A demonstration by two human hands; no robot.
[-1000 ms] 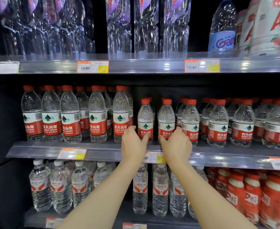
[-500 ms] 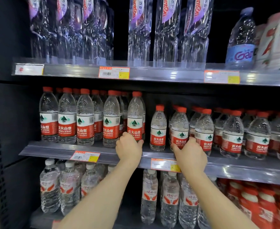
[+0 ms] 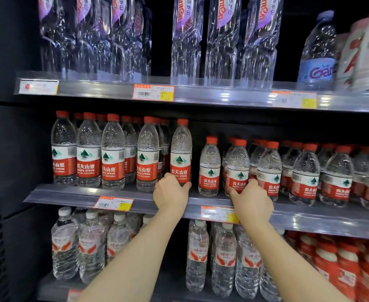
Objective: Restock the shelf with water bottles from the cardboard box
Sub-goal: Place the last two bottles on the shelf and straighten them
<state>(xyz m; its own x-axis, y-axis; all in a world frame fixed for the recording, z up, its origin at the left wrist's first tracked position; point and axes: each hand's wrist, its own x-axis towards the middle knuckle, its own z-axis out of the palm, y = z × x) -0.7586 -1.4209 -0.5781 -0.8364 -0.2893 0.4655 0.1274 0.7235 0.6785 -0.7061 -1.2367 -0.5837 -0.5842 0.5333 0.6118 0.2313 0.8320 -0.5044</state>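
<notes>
Both bare forearms are reaching up from the bottom of the view and drawing closer together as they approach the middle shelf [image 3: 70, 196], with the wrists crossing its front rail.

The left hand [image 3: 171, 192] is gripping the base of a tall red-capped water bottle [image 3: 181, 153]. The back of the hand is facing the camera. The thumb is hooking round the bottle's right side just under the red label, and the fingers are curling over its left side. The bottle is standing upright on the shelf, rising straight above the knuckles. More tall bottles of the same kind [image 3: 113, 153] are lining up to the left of this hand.

The right hand [image 3: 252, 197] is wrapping round the lower part of a small red-capped water bottle [image 3: 238, 166], the thumb pressing on its left side and the fingers curling across the label's right edge. That bottle is standing directly above the hand, at the front of a crowd of small bottles [image 3: 305, 173] stretching off to the hand's right.

Between the two hands a single small bottle [image 3: 209, 168] is standing untouched. A price tag [image 3: 218, 213] is sitting on the rail just left of the right wrist. White-capped bottles [image 3: 197, 253] are showing below and between the forearms. High above both hands, tall clear bottles with purple labels [image 3: 185, 40] are filling the top shelf.
</notes>
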